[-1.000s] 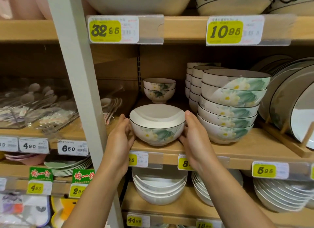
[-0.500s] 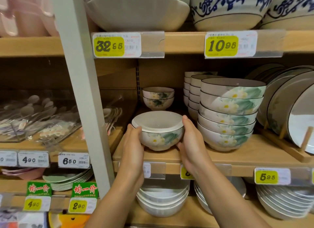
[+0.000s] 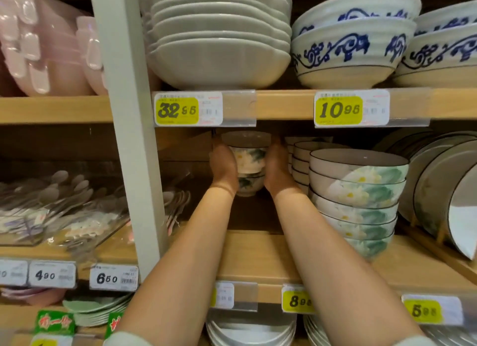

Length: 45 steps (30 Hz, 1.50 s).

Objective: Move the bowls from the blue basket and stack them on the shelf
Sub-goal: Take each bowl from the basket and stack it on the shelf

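Note:
A flower-patterned bowl (image 3: 247, 152) sits at the top of a small stack of matching bowls (image 3: 248, 184) at the back of the middle wooden shelf (image 3: 258, 255). My left hand (image 3: 224, 169) grips the top bowl's left side and my right hand (image 3: 278, 169) grips its right side, both arms reaching deep into the shelf. The stack's lower bowls show only between my hands. The blue basket is not in view.
A taller stack of larger flower bowls (image 3: 358, 198) stands right of my arm, with smaller bowls behind it and plates in a wooden rack (image 3: 444, 185) at far right. A grey upright post (image 3: 129, 129) stands left. The upper shelf edge (image 3: 284, 104) hangs just above the held bowl.
Both hands carried the bowl from the shelf's front edge to the back and up onto the small stack of two bowls. The camera moved closer and tilted up.

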Tool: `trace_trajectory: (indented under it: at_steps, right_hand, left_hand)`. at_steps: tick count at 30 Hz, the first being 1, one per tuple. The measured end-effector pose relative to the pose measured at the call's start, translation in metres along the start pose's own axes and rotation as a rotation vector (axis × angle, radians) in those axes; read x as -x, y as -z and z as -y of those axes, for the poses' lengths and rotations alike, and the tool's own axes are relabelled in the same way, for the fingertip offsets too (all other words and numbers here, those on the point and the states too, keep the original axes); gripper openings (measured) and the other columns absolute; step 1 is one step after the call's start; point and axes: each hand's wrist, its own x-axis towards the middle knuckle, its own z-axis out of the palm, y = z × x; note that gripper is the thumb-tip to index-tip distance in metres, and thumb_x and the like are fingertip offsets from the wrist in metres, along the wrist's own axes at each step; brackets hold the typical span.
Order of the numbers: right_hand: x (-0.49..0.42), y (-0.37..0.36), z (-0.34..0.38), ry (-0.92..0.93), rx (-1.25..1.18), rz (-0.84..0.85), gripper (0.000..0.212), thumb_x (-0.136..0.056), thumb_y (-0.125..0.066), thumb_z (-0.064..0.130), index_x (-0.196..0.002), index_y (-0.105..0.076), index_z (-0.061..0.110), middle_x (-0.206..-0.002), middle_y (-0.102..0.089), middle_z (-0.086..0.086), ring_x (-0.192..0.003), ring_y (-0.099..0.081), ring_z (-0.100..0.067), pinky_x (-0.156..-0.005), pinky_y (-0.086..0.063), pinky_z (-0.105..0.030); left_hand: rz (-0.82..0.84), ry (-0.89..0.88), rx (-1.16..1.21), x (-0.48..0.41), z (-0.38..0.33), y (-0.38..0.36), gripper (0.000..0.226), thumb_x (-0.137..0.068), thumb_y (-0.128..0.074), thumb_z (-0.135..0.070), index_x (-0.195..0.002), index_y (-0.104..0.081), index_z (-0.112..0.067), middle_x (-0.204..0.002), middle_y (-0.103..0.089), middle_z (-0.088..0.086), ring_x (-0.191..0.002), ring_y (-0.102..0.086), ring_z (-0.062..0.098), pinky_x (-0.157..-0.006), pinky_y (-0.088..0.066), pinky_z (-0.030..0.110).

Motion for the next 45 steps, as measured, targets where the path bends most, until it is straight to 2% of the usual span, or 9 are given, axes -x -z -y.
trace_trajectory:
  at_steps: [6,11,14,19,28,31,36,40,45]
  right_hand:
    - [-0.051,-0.025,-0.016,0.093,0.063,-0.119,0.04,-0.104,-0.041,0.019,-0.138,-0.046,-0.002,-0.142,-0.048,-0.021,-0.131,-0.046,-0.033,-0.111,-0.033,-0.044]
    - [-0.072,-0.031,-0.03,0.112,0.128,-0.077,0.041,-0.103,-0.043,0.015,-0.14,-0.042,-0.002,-0.147,-0.043,-0.02,-0.134,-0.042,-0.031,-0.113,-0.032,-0.04]
    - [-0.081,-0.031,-0.039,0.132,0.25,-0.12,0.041,-0.104,-0.04,0.02,-0.14,-0.044,0.0,-0.147,-0.044,-0.019,-0.134,-0.042,-0.03,-0.112,-0.029,-0.038]
    - [-0.093,-0.027,-0.055,0.021,0.389,-0.121,0.05,-0.105,-0.035,0.034,-0.148,-0.037,0.007,-0.154,-0.036,-0.015,-0.14,-0.035,-0.031,-0.113,-0.026,-0.035]
    - [-0.1,-0.023,-0.078,-0.109,0.463,-0.108,0.052,-0.105,-0.028,0.037,-0.148,-0.035,0.009,-0.152,-0.038,-0.016,-0.137,-0.038,-0.034,-0.114,-0.029,-0.042]
    - [-0.1,-0.021,-0.083,-0.124,0.455,-0.108,0.049,-0.105,-0.028,0.037,-0.143,-0.042,0.01,-0.146,-0.045,-0.015,-0.131,-0.045,-0.034,-0.111,-0.034,-0.045]
    - [-0.101,-0.021,-0.085,-0.107,0.47,-0.125,0.049,-0.105,-0.028,0.034,-0.144,-0.039,0.008,-0.146,-0.044,-0.017,-0.132,-0.043,-0.035,-0.111,-0.033,-0.045]
    - [-0.102,-0.021,-0.09,-0.094,0.466,-0.14,0.049,-0.105,-0.027,0.032,-0.146,-0.035,0.007,-0.148,-0.042,-0.018,-0.134,-0.041,-0.036,-0.112,-0.032,-0.045]
    - [-0.1,-0.022,-0.083,-0.146,0.488,-0.127,0.056,-0.105,-0.025,0.039,-0.151,-0.025,0.007,-0.154,-0.033,-0.018,-0.139,-0.034,-0.036,-0.115,-0.027,-0.044]
  left_hand:
    - [0.019,0.078,-0.147,-0.047,0.018,-0.007,0.051,-0.104,-0.024,-0.031,-0.147,-0.038,-0.006,-0.151,-0.041,0.015,-0.138,-0.04,0.031,-0.114,-0.035,0.043]
    - [0.085,0.055,-0.049,-0.086,0.024,-0.004,0.048,-0.107,-0.026,-0.032,-0.139,-0.045,-0.001,-0.139,-0.051,0.024,-0.128,-0.048,0.039,-0.11,-0.038,0.047]
    - [0.117,0.087,-0.121,-0.096,0.032,0.003,0.052,-0.106,-0.024,-0.037,-0.143,-0.043,-0.007,-0.143,-0.05,0.014,-0.132,-0.047,0.032,-0.111,-0.039,0.044]
    - [0.082,0.057,-0.053,-0.1,0.043,0.004,0.058,-0.104,-0.024,-0.044,-0.13,-0.057,-0.004,-0.127,-0.061,0.022,-0.118,-0.057,0.037,-0.106,-0.043,0.051]
    - [0.016,0.08,-0.156,-0.108,0.056,0.013,0.05,-0.104,-0.027,-0.039,-0.136,-0.053,-0.011,-0.134,-0.058,0.015,-0.122,-0.054,0.032,-0.109,-0.04,0.045]
    - [0.057,0.127,-0.185,-0.105,0.059,0.014,0.054,-0.103,-0.024,-0.041,-0.132,-0.057,-0.01,-0.127,-0.061,0.019,-0.116,-0.058,0.033,-0.105,-0.044,0.046]
    - [0.056,0.123,-0.248,-0.105,0.062,0.012,0.057,-0.103,-0.021,-0.044,-0.126,-0.06,-0.009,-0.121,-0.064,0.019,-0.107,-0.062,0.032,-0.101,-0.047,0.046]
    - [0.03,0.121,-0.268,-0.105,0.065,0.011,0.056,-0.101,-0.024,-0.048,-0.127,-0.059,-0.013,-0.125,-0.062,0.017,-0.109,-0.06,0.031,-0.104,-0.045,0.046]
    - [0.007,0.154,-0.293,-0.107,0.067,0.006,0.061,-0.1,-0.021,-0.051,-0.142,-0.046,-0.015,-0.14,-0.052,0.016,-0.127,-0.05,0.033,-0.11,-0.038,0.047]
